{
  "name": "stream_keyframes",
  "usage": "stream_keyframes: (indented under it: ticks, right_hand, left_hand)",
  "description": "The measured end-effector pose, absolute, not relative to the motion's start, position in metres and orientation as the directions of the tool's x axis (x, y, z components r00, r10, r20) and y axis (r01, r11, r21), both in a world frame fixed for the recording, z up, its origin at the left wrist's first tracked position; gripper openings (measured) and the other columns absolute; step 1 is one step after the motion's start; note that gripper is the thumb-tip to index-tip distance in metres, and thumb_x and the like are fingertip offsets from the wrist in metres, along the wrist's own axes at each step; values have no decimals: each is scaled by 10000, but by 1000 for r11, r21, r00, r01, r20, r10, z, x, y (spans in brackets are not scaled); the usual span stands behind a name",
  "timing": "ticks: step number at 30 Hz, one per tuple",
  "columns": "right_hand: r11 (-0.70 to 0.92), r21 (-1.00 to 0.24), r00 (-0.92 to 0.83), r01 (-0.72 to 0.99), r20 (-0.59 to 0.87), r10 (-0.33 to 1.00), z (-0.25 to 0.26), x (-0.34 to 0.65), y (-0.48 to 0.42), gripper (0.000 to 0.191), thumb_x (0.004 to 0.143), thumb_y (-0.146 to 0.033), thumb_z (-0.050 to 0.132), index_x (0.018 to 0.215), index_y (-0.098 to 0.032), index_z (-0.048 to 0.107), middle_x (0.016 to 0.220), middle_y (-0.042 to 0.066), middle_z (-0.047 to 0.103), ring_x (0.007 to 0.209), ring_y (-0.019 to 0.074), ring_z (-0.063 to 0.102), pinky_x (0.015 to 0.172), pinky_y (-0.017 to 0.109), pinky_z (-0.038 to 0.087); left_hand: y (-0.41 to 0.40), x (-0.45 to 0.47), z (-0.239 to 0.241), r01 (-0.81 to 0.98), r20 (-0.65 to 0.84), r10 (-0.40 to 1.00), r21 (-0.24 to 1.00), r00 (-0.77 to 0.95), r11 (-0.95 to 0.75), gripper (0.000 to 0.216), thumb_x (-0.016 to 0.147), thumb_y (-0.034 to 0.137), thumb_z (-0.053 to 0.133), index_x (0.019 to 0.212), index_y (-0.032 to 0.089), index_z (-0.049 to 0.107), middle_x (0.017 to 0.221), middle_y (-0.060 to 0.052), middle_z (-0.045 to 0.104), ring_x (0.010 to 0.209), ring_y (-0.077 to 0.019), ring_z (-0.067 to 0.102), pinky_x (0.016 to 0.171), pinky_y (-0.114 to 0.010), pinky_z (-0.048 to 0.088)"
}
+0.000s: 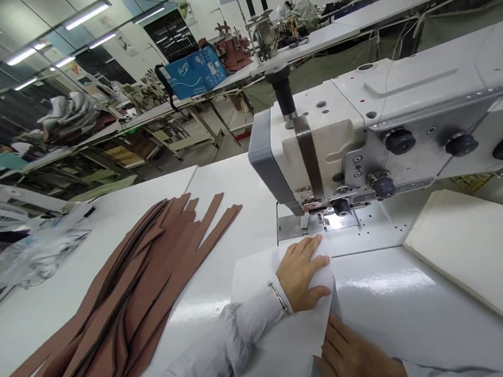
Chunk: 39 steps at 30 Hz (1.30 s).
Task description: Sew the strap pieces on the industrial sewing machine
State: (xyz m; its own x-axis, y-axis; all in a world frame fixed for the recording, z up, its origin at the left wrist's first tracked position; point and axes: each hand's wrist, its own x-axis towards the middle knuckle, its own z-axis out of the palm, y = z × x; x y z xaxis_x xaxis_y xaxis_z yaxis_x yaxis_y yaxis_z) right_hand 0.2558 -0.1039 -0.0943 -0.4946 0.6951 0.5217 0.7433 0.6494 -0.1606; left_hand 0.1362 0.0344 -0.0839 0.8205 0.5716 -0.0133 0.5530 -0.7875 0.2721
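Note:
My left hand (303, 275) lies palm down with fingers spread on a white sheet (256, 277), its fingertips just in front of the needle area of a sewing machine (325, 154). The sheet's material, paper or fabric, I cannot make out. At the sheet's right edge my right hand (359, 365) has its fingers pressed together, gripping the edge where a greyish underside shows; its thumb is hidden. The machine's presser foot (322, 220) is lit by a small lamp, and the sheet's far end reaches close to it.
A bundle of long brown strips (152, 268) lies on the white table (204, 325) to the left. Cream-coloured panels (470, 249) are stacked at the right. Beyond stand a blue box (195, 72), other work tables and machines, and a clear plastic bag (39, 246) lies at far left.

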Motion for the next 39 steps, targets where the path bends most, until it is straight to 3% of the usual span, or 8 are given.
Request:
stream_keyframes:
  ticks: [4,21,24,27,30,33,35,39]
  right_hand:
    - [656,-206,-454,726,573,682,-95,261,-93,259,803,-23,409,931,-70,629,886,127,657,940,231,592,887,383,481]
    - [715,-96,-583,692,509,633,-102,267,-58,219,755,-9,439,855,-61,627,855,147,631,901,255,584,904,435,441]
    - [714,-58,-608,698,479,633,-101,266,-57,200,750,-13,452,837,-59,626,826,152,628,886,262,586,868,439,452]
    - [702,-24,-612,712,469,637,-100,263,-62,170,753,-31,473,822,-59,625,792,152,628,832,267,595,823,447,468]
    - [706,-56,-608,706,463,645,-99,259,-69,185,763,-46,469,854,-67,629,785,136,636,797,249,600,827,439,475]
    - [704,-80,-584,706,497,642,-100,259,-74,248,777,-63,478,983,-39,615,961,173,640,947,262,582,882,410,467]
    - [688,-73,-561,722,520,645,-102,261,-75,285,775,-60,490,1035,-24,601,1055,185,621,1046,278,548,906,398,462]
    - [688,-45,-576,725,509,640,-105,262,-72,297,764,-60,499,1039,-19,601,1058,186,627,1059,280,550,894,385,477]
  left_hand:
    - [40,142,-75,568,-96,563,240,821,-787,591,578,471,756,1057,205,534,1408,-162,316,1232,-368,316,963,-545,306]
    - [78,146,-65,581,-160,559,189,814,-792,581,594,497,740,1066,215,549,1413,-147,322,1255,-336,322,1017,-522,222]
    - [74,151,-61,578,-159,557,163,815,-799,593,633,586,676,1071,205,552,1406,-153,331,1260,-329,320,1034,-518,211]
    - [56,163,-56,648,-172,629,85,758,-757,627,706,651,550,1073,143,556,1294,-199,430,1177,-352,405,966,-514,316]
    - [39,175,-50,715,-262,691,-4,674,-699,566,770,479,542,1152,63,501,1109,-199,533,989,-319,537,818,-446,443]
    - [39,175,-43,708,-435,643,-16,631,-706,695,690,285,623,1291,59,355,1077,-159,563,897,-282,591,738,-394,490]
    - [45,171,-39,693,-526,592,-7,611,-721,773,655,225,639,1331,89,290,1072,-133,582,885,-277,607,725,-379,501]
    - [59,165,-35,671,-577,541,17,612,-741,724,691,173,574,1341,121,259,1081,-117,596,940,-272,602,770,-367,497]
